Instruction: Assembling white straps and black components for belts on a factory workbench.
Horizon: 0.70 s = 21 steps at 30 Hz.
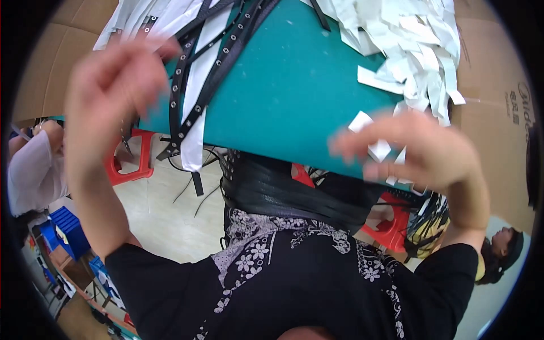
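My left hand (122, 82) is raised over the left part of the green table (283, 85), smeared by motion. Its fingers look bent, and whether anything is between them does not show. Beside it lie black eyelet straps (221, 62) and a white strip (194, 122), hanging over the near edge. My right hand (416, 147) hovers near the front right corner, thumb and fingers apart, slightly blurred. Small white pieces (378, 150) show behind its fingers, apparently not held. Closest to it is a heap of white strips (419, 51).
More white strips (127, 22) lie at the far left. Black straps (272, 187) lie across my lap. Red stools (144, 158) stand below the table, and cardboard (487, 73) lines the right side. Another person's sleeve (37, 164) is at left; someone else (498, 249) is at lower right.
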Motion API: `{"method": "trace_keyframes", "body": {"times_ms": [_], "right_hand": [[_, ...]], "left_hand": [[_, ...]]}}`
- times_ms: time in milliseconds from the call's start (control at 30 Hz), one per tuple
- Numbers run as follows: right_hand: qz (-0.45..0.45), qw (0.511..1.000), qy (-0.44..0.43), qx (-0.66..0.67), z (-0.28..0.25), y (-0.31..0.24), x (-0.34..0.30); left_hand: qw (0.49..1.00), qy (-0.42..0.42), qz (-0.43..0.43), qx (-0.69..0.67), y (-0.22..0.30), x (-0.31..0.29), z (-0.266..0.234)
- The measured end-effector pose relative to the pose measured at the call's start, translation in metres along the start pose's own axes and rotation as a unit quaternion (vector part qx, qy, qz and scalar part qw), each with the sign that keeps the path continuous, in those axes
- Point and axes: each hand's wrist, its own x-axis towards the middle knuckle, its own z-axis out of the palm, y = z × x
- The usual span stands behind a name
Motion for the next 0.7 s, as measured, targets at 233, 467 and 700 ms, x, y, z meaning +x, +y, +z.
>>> {"method": "trace_keyframes", "body": {"times_ms": [233,467,700], "right_hand": [[0.265,0.962,0.066,0.017,0.201,0.071,-0.147],[0.361,0.876,0.236,-0.216,0.325,0.085,-0.136],[0.356,0.843,0.349,-0.202,0.344,0.098,-0.124]], "left_hand": [[0.907,-0.362,-0.155,0.151,-0.075,-0.112,0.139],[0.823,-0.304,0.160,0.453,-0.123,-0.134,0.230],[0.820,-0.360,0.187,0.405,-0.136,-0.115,0.240]]}}
